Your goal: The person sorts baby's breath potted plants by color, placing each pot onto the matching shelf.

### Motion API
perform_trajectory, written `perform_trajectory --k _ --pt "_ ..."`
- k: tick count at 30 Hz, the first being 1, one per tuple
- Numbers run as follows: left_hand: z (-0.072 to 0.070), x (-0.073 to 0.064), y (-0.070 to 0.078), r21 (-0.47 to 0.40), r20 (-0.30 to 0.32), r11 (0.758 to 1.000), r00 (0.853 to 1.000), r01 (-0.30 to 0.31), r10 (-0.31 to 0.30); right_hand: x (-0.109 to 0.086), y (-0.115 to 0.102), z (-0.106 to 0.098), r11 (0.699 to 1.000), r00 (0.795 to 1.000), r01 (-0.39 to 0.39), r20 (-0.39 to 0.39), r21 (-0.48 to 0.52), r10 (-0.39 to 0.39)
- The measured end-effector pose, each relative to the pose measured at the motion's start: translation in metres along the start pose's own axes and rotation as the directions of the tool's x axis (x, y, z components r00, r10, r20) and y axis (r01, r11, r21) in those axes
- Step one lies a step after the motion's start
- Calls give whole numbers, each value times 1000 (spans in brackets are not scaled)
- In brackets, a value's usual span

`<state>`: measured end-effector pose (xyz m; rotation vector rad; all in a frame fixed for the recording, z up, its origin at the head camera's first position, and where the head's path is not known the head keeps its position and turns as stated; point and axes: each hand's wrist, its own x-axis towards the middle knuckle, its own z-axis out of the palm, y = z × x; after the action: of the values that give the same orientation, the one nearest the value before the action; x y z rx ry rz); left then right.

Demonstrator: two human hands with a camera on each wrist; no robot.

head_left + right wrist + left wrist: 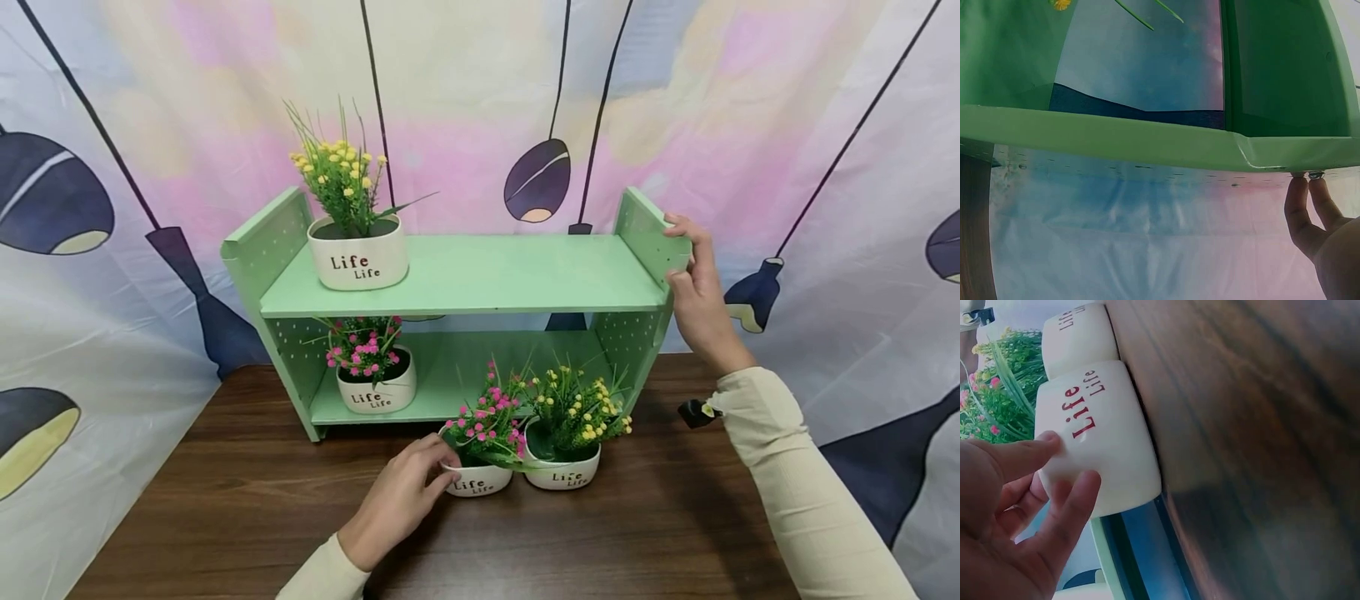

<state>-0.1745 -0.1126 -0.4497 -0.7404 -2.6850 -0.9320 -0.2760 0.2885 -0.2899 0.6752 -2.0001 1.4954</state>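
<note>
Noting front pink-flower pot just right of left hand (nearer), long axis left-right; left grip unclear; right hand grips shelf.

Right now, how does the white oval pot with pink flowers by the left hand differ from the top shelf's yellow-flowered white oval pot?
The pink-flowered pot stands on the brown table; the yellow-flowered pot on the green top shelf. The left hand touches the pink-flowered pot, not the yellow-flowered one. Both read "Life".
</note>
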Motion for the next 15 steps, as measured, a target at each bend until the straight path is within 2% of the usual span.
perform_trajectory --k 8,15 --pt "-13 -9 4 17 -30 999 999 38 -37 0 1 1 1000 1000 -1 0 -20 1" --pt "-31 -7 16 5 -61 998 996 66 -65 1 0 1 1000 1000 -2 -2 3 2"
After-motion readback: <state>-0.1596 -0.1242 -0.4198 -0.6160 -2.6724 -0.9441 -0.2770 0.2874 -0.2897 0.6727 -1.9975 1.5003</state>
